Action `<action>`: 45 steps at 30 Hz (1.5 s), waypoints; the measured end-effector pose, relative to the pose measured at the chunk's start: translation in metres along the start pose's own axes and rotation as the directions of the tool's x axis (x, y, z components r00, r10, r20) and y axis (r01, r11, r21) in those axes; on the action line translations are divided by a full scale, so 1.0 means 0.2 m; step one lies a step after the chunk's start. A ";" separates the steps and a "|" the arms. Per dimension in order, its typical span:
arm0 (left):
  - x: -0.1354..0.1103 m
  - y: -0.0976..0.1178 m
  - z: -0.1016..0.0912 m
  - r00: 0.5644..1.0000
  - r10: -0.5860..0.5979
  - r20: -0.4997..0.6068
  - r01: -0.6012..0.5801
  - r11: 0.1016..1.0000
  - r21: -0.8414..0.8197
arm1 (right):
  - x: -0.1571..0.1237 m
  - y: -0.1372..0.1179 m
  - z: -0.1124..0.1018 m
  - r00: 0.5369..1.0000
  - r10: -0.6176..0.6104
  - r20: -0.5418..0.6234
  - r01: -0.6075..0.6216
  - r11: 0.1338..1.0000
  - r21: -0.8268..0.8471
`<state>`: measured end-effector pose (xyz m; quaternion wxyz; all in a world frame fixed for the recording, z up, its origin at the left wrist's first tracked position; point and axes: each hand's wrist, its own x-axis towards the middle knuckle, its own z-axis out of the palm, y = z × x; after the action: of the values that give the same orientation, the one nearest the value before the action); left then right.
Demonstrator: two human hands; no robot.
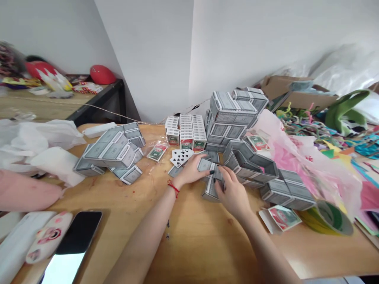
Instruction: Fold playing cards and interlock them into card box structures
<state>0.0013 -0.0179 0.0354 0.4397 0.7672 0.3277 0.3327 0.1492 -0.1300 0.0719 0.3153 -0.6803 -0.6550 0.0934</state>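
A small block folded from grey-backed playing cards (209, 190) lies on the table between my hands. My left hand (191, 170), a red string bracelet at its wrist, grips the block's upper part, its thumb across the top. From the right, my right hand (235, 194) presses bent fingers against the block's side. Some of its fingertips are hidden. Loose face-up playing cards (181, 157) lie just beyond my left hand. An open-topped card-built shape (248, 163) stands right of my hands, near a taller stack of card blocks (227, 118).
More card blocks (111, 148) stand at left. Rows of boxed decks (186, 132) line the back. An opened card box (281, 219) and tape roll (328, 219) sit at right, beside pink plastic (290, 161). A phone (78, 236) lies front left.
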 end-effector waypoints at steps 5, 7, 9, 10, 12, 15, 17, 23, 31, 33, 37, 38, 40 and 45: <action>0.01 -0.01 -0.06 0.989 -0.092 -0.114 0.107 0.986 0.131 | -0.13 -0.07 0.09 0.990 0.143 -0.009 -0.138 0.966 0.219; 0.01 0.03 -0.13 0.984 -0.137 -0.116 0.159 0.965 0.209 | -0.17 -0.10 0.11 0.987 0.136 0.086 -0.159 0.917 0.366; 0.00 0.09 -0.20 0.979 -0.151 -0.138 0.187 0.932 0.310 | -0.18 -0.09 0.12 0.980 0.197 0.040 -0.195 0.884 0.426; 0.00 0.13 -0.23 0.977 -0.158 -0.144 0.200 0.913 0.355 | -0.18 -0.07 0.11 0.961 0.276 -0.009 -0.242 0.860 0.448; -0.03 0.21 -0.27 0.974 -0.217 -0.065 0.224 0.879 0.421 | -0.14 -0.02 0.11 0.914 0.406 -0.021 -0.334 0.779 0.531; -0.07 0.29 -0.28 0.894 -0.365 0.260 0.193 0.837 0.512 | -0.09 0.04 0.10 0.848 0.502 0.168 -0.480 0.594 0.645; -0.09 0.31 -0.25 0.807 -0.462 0.368 0.165 0.775 0.610 | -0.09 0.06 0.10 0.816 0.493 0.302 -0.550 0.499 0.670; -0.10 0.31 -0.19 0.753 -0.531 0.389 0.132 0.701 0.701 | -0.12 0.06 0.12 0.794 0.397 0.460 -0.605 0.456 0.652; -0.10 0.35 -0.18 0.752 -0.536 0.383 0.150 0.706 0.692 | -0.13 0.03 0.14 0.864 0.363 0.348 -0.501 0.573 0.648; -0.10 0.36 -0.18 0.765 -0.512 0.390 0.127 0.714 0.689 | -0.14 0.03 0.14 0.866 0.370 0.337 -0.498 0.580 0.644; -0.10 0.33 -0.23 0.815 -0.415 0.403 0.097 0.785 0.612 | -0.12 0.04 0.13 0.850 0.359 0.386 -0.526 0.518 0.674; -0.09 0.31 -0.25 0.840 -0.379 0.388 0.104 0.814 0.571 | -0.11 0.05 0.12 0.845 0.355 0.399 -0.532 0.493 0.688; -0.08 0.26 -0.28 0.898 -0.302 0.319 0.123 0.870 0.477 | -0.09 0.05 0.12 0.838 0.357 0.413 -0.541 0.443 0.715; -0.15 0.10 -0.19 0.961 -0.276 -0.029 0.277 0.949 0.149 | -0.09 0.03 0.17 0.777 0.392 0.493 -0.614 0.299 0.730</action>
<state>-0.0410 -0.0323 0.0618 0.4212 0.7436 0.4579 0.2447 0.1334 -0.1365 0.0379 0.4907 -0.5811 -0.2965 0.5776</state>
